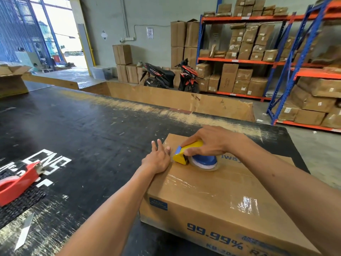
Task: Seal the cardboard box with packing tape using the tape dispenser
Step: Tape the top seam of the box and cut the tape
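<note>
Box [212, 193] on dark tabletop [83, 126], near its right end, top face up, clear tape already glinting across the near part of the top. Dispenser [188, 154], yellow body with blue roll, lying on the box top close to the far-left edge, nose aimed left toward that edge. Right hand [208, 141] wrapped over the dispenser from above, fingers curled round the yellow body, gripping it. Left hand [156, 157] flat, fingers straight and spread, pressing the box's left edge just beside the dispenser nose, holding nothing.

Key relation: tape line running left–right across the top, dispenser at its left end, left hand lying directly in the path ahead of the nose, touching or almost touching it. Remaining travel judged very short: only the edge and the left side wall beyond. Likely next: cut or fold-down over the edge, left hand smoothing the tape end.

Second dispenser [16, 183], red, idle at the tabletop's left, well apart.
</note>
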A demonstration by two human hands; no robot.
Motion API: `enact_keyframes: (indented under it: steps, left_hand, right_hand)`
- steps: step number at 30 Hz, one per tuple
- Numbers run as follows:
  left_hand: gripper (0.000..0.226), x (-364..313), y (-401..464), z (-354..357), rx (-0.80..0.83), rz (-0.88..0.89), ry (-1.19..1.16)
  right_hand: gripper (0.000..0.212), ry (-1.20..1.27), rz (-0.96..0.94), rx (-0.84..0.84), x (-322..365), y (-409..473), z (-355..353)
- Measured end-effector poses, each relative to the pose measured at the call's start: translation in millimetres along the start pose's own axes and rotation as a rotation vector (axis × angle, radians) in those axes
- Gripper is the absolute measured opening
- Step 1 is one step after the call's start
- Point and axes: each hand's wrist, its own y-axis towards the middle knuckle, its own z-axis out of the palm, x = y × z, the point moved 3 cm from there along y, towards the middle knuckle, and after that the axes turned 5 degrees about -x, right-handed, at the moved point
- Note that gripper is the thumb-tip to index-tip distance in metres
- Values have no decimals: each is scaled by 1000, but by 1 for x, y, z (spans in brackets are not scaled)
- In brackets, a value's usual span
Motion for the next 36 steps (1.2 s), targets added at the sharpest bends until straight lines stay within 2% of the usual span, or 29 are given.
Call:
enact_keyframes:
  steps: [4,7,9,12,14,16,24,30,36]
  left_hand:
    - [66,0,-4,-2,-29,-106,-87]
    - [69,-1,-5,-2,-29,-68,-74]
    - [73,-5,-7,0,-56,20,-19]
    - [69,-16,-15,0,-74,277,178]
    - [65,-27,-25,3,-52,444,285]
    - [66,-40,-38,12,-8,523,320]
    - [98,-57,-49,21,91,466,384]
    - [102,-53,-48,24,70,466,334]
    - [95,-55,-48,23,57,466,339]
  right_hand:
    - [54,-44,34,32,-27,-39,-9]
    - [57,-84,69,43,-44,-62,-7]
    - [60,-135,58,31,-45,-64,-2]
    - [57,-149,66,-4,-44,-61,2]
    - [53,-140,72,-14,-45,-64,3]
    - [50,-149,73,-22,-46,-65,5]
    - [49,-9,139,106,-50,-54,6]
    - [50,-59,85,6,-41,-61,1]
    - [53,-25,84,-16,-52,-89,-2]
